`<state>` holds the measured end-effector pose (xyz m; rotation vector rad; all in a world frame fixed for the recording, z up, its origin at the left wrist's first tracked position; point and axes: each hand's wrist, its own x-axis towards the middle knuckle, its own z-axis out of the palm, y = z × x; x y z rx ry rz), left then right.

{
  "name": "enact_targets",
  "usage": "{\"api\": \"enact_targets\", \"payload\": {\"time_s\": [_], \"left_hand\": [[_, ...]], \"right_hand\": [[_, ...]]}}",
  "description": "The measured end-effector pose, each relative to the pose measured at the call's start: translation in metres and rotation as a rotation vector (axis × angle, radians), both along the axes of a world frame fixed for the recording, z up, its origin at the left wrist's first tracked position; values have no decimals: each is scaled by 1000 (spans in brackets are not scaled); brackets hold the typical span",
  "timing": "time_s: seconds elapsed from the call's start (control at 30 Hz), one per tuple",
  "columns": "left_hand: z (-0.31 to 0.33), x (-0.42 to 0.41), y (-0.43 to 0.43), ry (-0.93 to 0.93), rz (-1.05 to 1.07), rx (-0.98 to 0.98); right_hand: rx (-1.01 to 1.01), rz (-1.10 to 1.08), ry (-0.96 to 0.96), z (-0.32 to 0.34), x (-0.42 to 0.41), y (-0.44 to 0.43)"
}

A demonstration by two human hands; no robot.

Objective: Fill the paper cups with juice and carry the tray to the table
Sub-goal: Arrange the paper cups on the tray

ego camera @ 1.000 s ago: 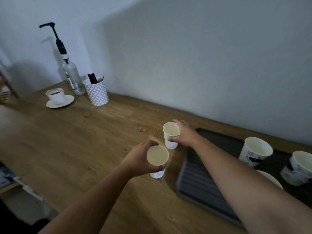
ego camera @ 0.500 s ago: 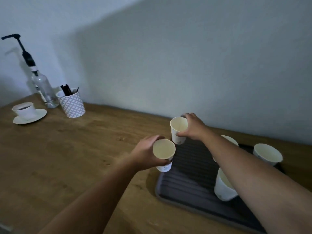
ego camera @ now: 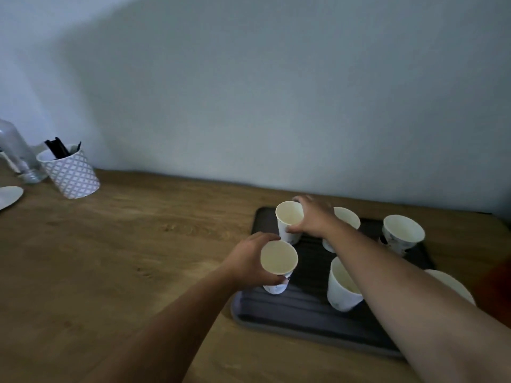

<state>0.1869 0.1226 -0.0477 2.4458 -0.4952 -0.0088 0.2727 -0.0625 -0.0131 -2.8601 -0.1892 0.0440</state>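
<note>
Both forearms extend forward over the worktop (ego camera: 124, 258). The left hand (ego camera: 249, 262) curls round the near cup (ego camera: 279, 261) from its left side, at the front-left of the tray (ego camera: 290, 313); whether its base touches the tray cannot be told. The right hand (ego camera: 315, 218) wraps the far cup (ego camera: 289, 221) from the right, at the tray's back-left corner. Other cups (ego camera: 402, 233) stand upright on the tray, to the right.

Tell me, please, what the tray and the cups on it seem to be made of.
Tray: likely plastic or rubber, dark grey and matte; its ribbed, moulded surface suggests so. Cups: thin paper, white and matte, with rolled rims and printed walls.
</note>
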Motion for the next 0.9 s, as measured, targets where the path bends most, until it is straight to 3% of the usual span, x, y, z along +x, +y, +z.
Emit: {"api": "enact_targets", "payload": {"time_s": [0.23, 0.43, 0.67, 0.9], "left_hand": [[17, -3, -1, 52, -66, 73], [65, -5, -27, -80, -29, 154], [100, -11, -137, -176, -146, 92], [101, -26, -271, -150, -307, 81]], "right_hand": [[17, 2, 5, 18, -12, -14], [66, -33, -72, 61, -46, -54], [137, -184, -197, 111, -117, -171], [201, -378, -256, 117, -187, -283]]}}
